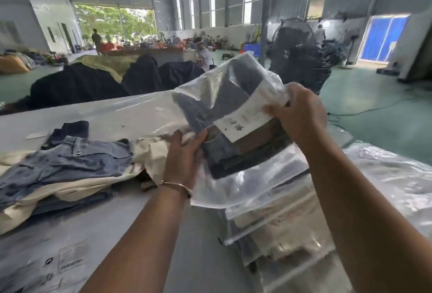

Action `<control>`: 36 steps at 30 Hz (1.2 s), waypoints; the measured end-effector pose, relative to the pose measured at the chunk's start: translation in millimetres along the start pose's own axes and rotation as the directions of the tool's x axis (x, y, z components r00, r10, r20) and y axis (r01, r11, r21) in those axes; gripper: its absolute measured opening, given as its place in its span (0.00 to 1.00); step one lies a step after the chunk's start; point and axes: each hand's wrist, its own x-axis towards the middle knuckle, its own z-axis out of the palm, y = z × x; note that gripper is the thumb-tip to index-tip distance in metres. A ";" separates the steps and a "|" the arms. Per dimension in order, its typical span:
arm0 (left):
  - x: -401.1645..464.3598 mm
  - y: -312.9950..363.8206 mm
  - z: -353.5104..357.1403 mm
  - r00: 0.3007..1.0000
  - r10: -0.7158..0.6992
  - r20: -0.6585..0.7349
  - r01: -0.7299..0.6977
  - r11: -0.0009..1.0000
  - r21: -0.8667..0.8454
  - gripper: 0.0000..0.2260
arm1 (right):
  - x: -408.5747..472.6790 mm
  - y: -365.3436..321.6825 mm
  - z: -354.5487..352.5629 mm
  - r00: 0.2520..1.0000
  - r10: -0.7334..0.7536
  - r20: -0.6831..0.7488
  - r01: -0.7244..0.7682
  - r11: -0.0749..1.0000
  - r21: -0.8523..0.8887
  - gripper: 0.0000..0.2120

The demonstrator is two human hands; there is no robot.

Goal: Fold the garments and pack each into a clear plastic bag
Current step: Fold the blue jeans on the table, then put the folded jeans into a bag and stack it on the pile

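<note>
Above the white surface (145,117) | both hands gripped a clear plastic bag (233,189) holding a folded dark garment (224,154): left hand (184,152) at its lower edge, right hand (301,115) at the white label (243,122) | label print too blurred to read.

Both hands held a clear plastic bag (236,133) with a folded dark garment (224,105) inside above the table (131,115). The left hand (184,154) gripped its near-left side; the right hand (301,115) pinched its right edge by a white label (245,122). Unfolded denim and cream garments (70,166) lay toward the table's left edge, packed bags (275,217) stacked beneath.
</note>
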 end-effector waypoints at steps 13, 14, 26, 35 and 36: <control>-4.6 -118.6 24.0 0.925 -0.267 -0.271 0.376 0.749 0.546 0.12 | -22.5 122.9 97.2 0.742 0.028 0.670 0.261 0.908 -0.328 0.20; -6.4 -113.6 22.8 0.935 -0.250 -0.252 0.353 0.737 0.577 0.10 | -20.9 118.6 96.6 0.747 0.042 0.663 0.243 0.911 -0.332 0.19; -66.6 -27.4 -107.4 0.936 -0.010 -0.353 0.292 0.585 0.757 0.07 | -90.4 -42.3 143.2 0.687 -0.483 0.544 0.514 0.851 0.106 0.14; -132.8 64.9 -282.0 0.723 0.222 -0.655 0.417 0.615 0.669 0.06 | -178.2 -159.9 261.1 0.437 -0.576 0.690 0.627 0.745 0.225 0.19; -133.9 74.7 -300.3 0.698 0.232 -0.678 0.421 0.632 0.651 0.05 | -183.2 -175.9 280.2 0.432 -0.571 0.698 0.624 0.748 0.226 0.19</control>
